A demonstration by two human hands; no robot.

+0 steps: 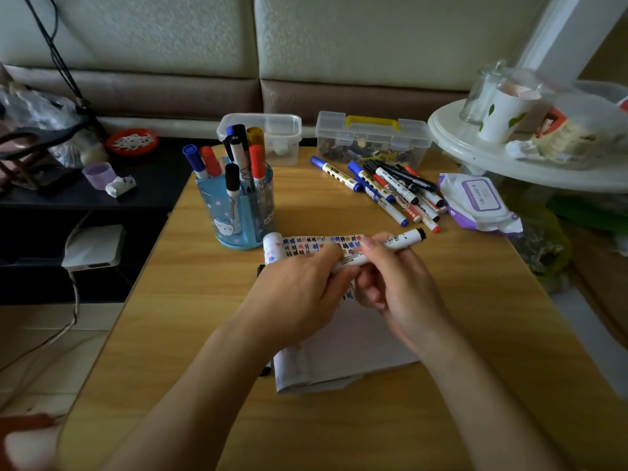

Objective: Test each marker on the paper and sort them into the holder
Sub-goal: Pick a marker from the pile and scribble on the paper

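Both hands meet over the middle of the tabletop (163,334) in the head view, and both are closed on the same marker (404,240). The left hand (302,290) has its fingers curled round the marker's near, lower-left end, hiding that end completely. The right hand (397,283) pinches the white barrel between thumb and fingertips just beside the left hand, the two nearly touching.

The marker's long axis runs from the left hand up and to the right, and its black end pokes out past the right hand's fingers, pointing away from the person toward the loose markers (384,188). Whether the cap is on or off cannot be told, since the end that matters sits inside the left fist; pulling the two hands apart along that axis looks like the step in hand.

The paper (360,341) lies directly beneath the hands, with its scribbled, partly rolled far edge showing just beyond the knuckles, so a test stroke needs only a short drop. The holder (238,215), already carrying several markers, stands to the far left of the hands, nearer the left hand than the right.
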